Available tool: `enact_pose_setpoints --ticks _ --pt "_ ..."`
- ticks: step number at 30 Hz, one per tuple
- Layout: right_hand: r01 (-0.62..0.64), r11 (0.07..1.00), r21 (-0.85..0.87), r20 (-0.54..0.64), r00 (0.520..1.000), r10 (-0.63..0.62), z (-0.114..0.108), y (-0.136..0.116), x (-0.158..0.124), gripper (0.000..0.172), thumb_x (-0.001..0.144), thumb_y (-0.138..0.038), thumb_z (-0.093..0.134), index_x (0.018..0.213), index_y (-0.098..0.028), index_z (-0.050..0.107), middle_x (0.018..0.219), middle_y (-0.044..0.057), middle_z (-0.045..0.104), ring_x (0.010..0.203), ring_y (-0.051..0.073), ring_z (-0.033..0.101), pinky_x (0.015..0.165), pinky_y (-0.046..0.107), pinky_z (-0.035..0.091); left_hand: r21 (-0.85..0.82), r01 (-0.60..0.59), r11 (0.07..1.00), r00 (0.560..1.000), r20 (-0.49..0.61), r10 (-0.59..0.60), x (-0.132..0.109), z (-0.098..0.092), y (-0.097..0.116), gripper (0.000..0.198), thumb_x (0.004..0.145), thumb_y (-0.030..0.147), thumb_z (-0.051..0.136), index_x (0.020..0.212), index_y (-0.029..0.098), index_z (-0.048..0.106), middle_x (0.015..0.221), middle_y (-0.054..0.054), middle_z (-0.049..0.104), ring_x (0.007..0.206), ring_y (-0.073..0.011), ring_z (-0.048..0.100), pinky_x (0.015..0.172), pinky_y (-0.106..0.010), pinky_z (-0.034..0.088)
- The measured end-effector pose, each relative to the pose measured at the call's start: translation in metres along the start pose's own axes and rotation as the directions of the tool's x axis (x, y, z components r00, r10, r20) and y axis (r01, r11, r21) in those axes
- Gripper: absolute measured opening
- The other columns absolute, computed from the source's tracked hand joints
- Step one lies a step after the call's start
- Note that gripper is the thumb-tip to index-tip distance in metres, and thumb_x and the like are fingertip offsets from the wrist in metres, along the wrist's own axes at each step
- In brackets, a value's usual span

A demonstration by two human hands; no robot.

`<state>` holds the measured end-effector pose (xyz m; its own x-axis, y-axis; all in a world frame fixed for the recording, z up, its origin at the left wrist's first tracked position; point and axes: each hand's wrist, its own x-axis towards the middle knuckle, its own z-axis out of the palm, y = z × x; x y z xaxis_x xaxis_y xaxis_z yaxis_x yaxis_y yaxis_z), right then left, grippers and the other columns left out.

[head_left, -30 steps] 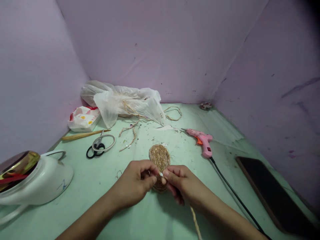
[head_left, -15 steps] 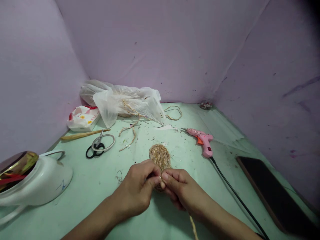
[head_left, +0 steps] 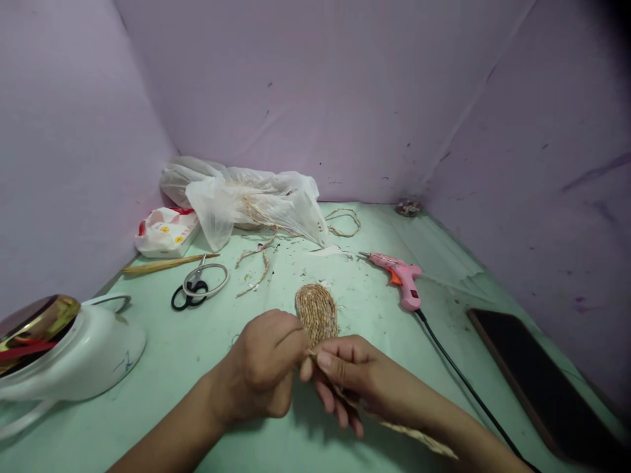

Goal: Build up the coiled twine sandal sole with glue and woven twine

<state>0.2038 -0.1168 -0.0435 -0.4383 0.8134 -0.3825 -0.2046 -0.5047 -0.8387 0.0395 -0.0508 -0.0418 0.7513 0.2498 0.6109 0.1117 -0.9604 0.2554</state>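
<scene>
An oval mat of coiled straw cord [head_left: 316, 312] lies flat on the green tabletop, its near end hidden behind my hands. My left hand [head_left: 266, 364] is curled closed at the mat's lower left, gripping straw cord beside the mat's near end. Touching it from the right, my right hand [head_left: 359, 371] pinches the same straw cord [head_left: 419, 439] between thumb and forefinger, its other fingers loosely bent below. The cord's loose tail runs under my right palm and out toward the lower right.
A pink glue gun [head_left: 405, 282] with a black cable lies right of the mat, near a dark phone [head_left: 532, 381]. Scissors [head_left: 190, 295] under a pale ring [head_left: 224, 284], a white cup [head_left: 98, 355] and a small box [head_left: 167, 236] are leftward. A plastic bag [head_left: 261, 197] lies behind.
My left hand has rolled over, its knuckles now facing up. My right hand has opened its lower fingers, and the cord's tail has swung to the right.
</scene>
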Motion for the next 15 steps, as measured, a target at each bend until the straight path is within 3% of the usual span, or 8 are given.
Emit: enact_pose_setpoints --ticks 3,7,11,13,15 --pt "-0.003 0.996 -0.087 0.049 0.999 0.008 -0.002 -0.006 -0.006 0.037 0.076 -0.050 0.054 0.077 -0.013 0.059 0.050 -0.005 0.051 0.038 0.004 0.044 0.037 0.015 0.037 -0.081 0.059 0.995 0.997 0.058 -0.055 0.002 -0.001 0.003 0.015 0.073 0.005 0.038 0.066 0.016 0.045 0.060 -0.003 0.046 0.056 -0.0142 0.041 0.051 -0.027 0.034" --pt "0.068 0.981 -0.184 0.112 0.993 -0.048 -0.004 -0.009 -0.009 0.041 0.078 -0.050 0.051 0.061 -0.013 0.055 0.051 -0.003 0.052 0.044 0.004 0.047 0.047 0.018 0.039 -0.164 0.110 0.980 0.992 0.081 -0.097 0.001 0.004 0.010 0.018 0.076 0.008 0.039 0.061 0.019 0.039 0.056 0.001 0.039 0.051 -0.0116 0.035 0.048 -0.026 0.028" --pt "0.034 0.993 -0.110 0.065 0.998 -0.027 -0.003 -0.009 -0.007 0.038 0.071 -0.051 0.059 0.064 -0.014 0.054 0.054 -0.003 0.052 0.044 0.006 0.049 0.044 0.019 0.042 -0.259 0.217 0.941 0.976 0.046 -0.212 -0.003 0.006 0.009 0.021 0.079 0.011 0.040 0.059 0.018 0.041 0.053 0.003 0.040 0.048 -0.0092 0.035 0.048 -0.024 0.027" --pt "0.025 0.997 -0.072 -0.002 1.000 -0.026 -0.004 -0.009 -0.005 0.036 0.069 -0.049 0.062 0.070 -0.013 0.057 0.052 -0.004 0.053 0.042 0.006 0.048 0.041 0.018 0.042 -0.329 0.364 0.871 0.931 0.105 -0.350 -0.003 0.006 0.006 0.022 0.083 0.015 0.041 0.063 0.017 0.049 0.055 0.003 0.048 0.049 -0.0083 0.041 0.050 -0.022 0.031" --pt "0.039 0.998 -0.050 -0.103 0.994 -0.044 -0.005 -0.008 -0.002 0.035 0.067 -0.047 0.065 0.074 -0.013 0.059 0.052 -0.004 0.053 0.040 0.005 0.048 0.039 0.017 0.042 -0.386 0.547 0.743 0.834 0.180 -0.521 -0.002 0.005 0.001 0.020 0.086 0.022 0.041 0.077 0.015 0.058 0.059 0.002 0.056 0.052 -0.0089 0.047 0.054 -0.021 0.036"
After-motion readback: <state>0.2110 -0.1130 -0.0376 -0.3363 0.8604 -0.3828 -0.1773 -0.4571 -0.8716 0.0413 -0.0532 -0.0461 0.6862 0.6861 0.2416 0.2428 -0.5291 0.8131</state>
